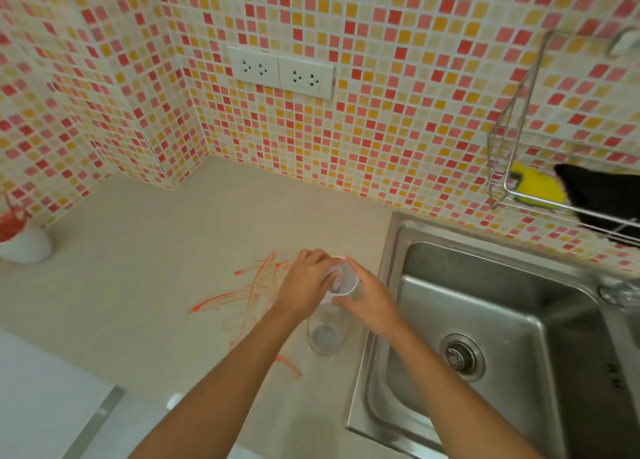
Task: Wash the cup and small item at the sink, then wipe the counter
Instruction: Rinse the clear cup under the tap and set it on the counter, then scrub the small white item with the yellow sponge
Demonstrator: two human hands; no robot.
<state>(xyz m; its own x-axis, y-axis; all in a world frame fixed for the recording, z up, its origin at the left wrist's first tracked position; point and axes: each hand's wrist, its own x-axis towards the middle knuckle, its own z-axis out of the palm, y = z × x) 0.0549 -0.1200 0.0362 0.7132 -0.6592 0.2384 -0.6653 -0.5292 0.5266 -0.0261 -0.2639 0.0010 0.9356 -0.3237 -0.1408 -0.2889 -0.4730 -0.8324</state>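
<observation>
Clear cup [341, 278] in both hands' closed grip, left [304, 285] and right [369, 299], above red-smeared counter [138, 285].

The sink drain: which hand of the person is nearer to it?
Right. The right hand is beside the sink's left rim, up and left of the sink drain. The left hand is farther left, over the counter.

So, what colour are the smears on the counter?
The smears are orange-red, streaked across the beige counter left of both hands. The head view, the only one, shows them.
</observation>
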